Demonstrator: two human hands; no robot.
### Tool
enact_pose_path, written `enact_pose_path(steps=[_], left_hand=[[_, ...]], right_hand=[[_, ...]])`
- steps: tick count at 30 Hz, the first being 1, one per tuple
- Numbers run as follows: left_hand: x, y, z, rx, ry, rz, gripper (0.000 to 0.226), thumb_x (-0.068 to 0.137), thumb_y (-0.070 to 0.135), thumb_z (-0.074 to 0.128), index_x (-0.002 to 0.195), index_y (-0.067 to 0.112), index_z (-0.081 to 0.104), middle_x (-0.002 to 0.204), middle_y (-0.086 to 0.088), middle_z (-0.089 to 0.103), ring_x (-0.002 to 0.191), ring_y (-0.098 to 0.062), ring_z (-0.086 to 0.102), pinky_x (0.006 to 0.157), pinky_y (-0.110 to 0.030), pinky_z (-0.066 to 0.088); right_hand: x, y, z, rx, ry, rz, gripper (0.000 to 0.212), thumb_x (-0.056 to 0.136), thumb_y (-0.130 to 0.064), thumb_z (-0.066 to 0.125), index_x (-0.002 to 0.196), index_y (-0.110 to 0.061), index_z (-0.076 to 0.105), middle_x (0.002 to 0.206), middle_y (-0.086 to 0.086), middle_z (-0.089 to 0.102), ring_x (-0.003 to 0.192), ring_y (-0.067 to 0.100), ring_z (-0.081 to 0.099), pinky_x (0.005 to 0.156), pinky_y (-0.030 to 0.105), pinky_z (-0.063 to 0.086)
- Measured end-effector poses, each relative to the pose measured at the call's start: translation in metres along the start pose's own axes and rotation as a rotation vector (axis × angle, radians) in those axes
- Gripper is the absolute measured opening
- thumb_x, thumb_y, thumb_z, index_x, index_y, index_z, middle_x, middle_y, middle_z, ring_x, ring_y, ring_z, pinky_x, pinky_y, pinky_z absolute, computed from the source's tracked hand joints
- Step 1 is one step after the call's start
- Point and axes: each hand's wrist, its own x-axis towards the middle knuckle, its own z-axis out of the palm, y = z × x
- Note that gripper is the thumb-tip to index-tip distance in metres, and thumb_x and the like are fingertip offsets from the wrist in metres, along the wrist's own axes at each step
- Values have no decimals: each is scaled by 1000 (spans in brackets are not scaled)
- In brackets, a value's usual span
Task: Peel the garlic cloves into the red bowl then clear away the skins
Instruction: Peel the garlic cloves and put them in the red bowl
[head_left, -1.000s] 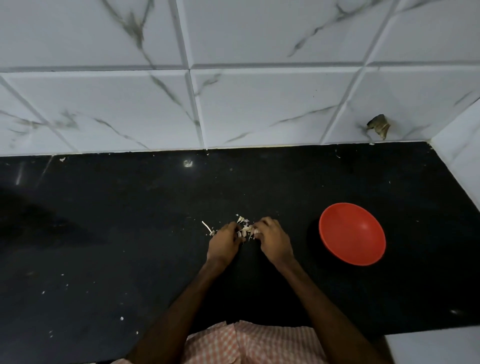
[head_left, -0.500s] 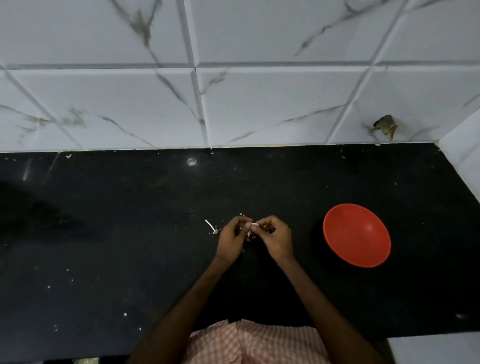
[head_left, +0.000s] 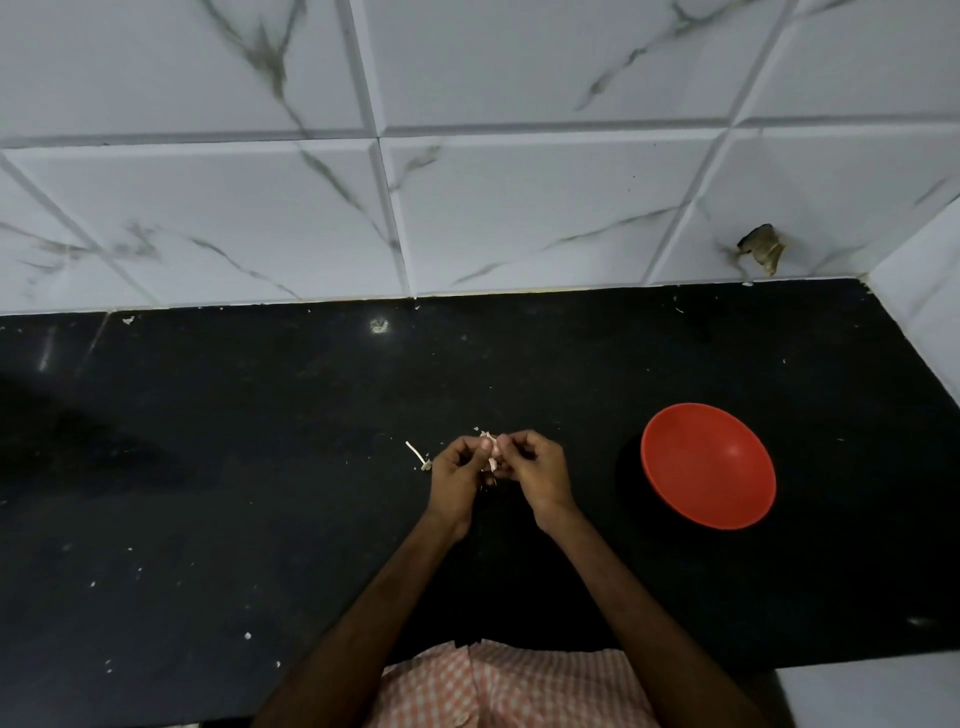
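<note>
My left hand (head_left: 457, 480) and my right hand (head_left: 535, 475) meet fingertip to fingertip just above the black counter (head_left: 260, 467). Both pinch a small pale garlic clove (head_left: 492, 457) between them; most of it is hidden by the fingers. A few bits of garlic skin (head_left: 485, 434) show just behind the fingers. A thin pale stem piece (head_left: 417, 454) lies on the counter to the left of my left hand. The red bowl (head_left: 709, 465) sits to the right of my hands, tilted, and I see nothing inside it.
White marble-patterned wall tiles (head_left: 467, 208) rise behind the counter, with a side wall (head_left: 930, 291) at the right. A chipped hole (head_left: 761, 249) marks the tile at back right. Small white specks dot the counter's left front. The counter's front edge is near my checked shirt (head_left: 509, 686).
Both hands have lifted from the skin pile on the counter and come together, now pinching a clove between their fingertips. The bowl has not moved.
</note>
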Motion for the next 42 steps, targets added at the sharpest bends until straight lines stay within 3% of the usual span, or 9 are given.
enact_pose_path(steps=[3,6,10,17,19,22,30,36,42], left_hand=[[-5,1,7,38,17,17,24,98,13,57,99,-10,62,88,-19,67,76,-24,60,66,-32,48],[-8,5,20,24,23,40,18,99,10,55,92,-3,65,79,-12,67,64,-13,59,56,-24,49],[-4,8,19,-117,44,-48,24,101,15,52,106,-6,63,86,-15,67,68,-18,61,56,-28,52],[5,3,12,-138,78,-102,16,99,14,56,95,2,66,88,-10,72,77,-17,68,71,-29,56],[7,-1,10,-95,95,-108,16,97,14,59,95,1,68,84,-9,71,71,-13,64,64,-24,52],[7,-2,9,-75,119,-129,14,96,13,61,92,2,68,77,-5,71,60,-6,61,57,-21,49],[10,-4,8,-93,114,-193,26,99,7,54,111,-14,64,87,-19,65,60,-10,60,54,-21,50],[6,-2,17,-93,108,-156,26,101,14,54,106,-9,65,80,-13,64,60,-11,58,51,-20,47],[6,1,13,-50,105,-118,28,102,15,53,108,-11,63,66,-6,62,56,-10,57,51,-23,47]], right_hand=[[-1,-4,6,-127,101,-17,16,100,-19,59,91,-10,69,88,2,71,79,13,70,67,23,58],[1,-7,10,-238,193,-40,24,104,-20,49,89,-10,66,84,2,67,78,11,64,69,27,54],[7,-11,13,-233,134,-31,22,104,-27,49,94,-16,65,88,0,68,82,14,68,74,33,58],[11,6,-4,-468,176,-37,17,101,-24,57,92,-12,63,84,0,67,70,11,64,62,33,57],[8,8,-8,-582,161,-64,14,100,-25,60,96,-13,64,84,-4,64,74,9,62,59,21,46],[5,3,-8,-713,146,-109,17,101,-31,56,101,-16,62,86,-9,60,78,7,58,66,23,44],[-3,-13,7,-441,-98,-83,23,102,-39,51,97,-19,61,86,-7,68,78,1,66,64,12,47],[-3,-15,15,-351,39,-64,26,103,-25,52,78,-16,51,76,-3,61,67,6,57,60,19,46],[1,-15,15,-108,53,88,25,103,-28,52,90,-8,62,78,4,63,68,11,59,64,32,51]])
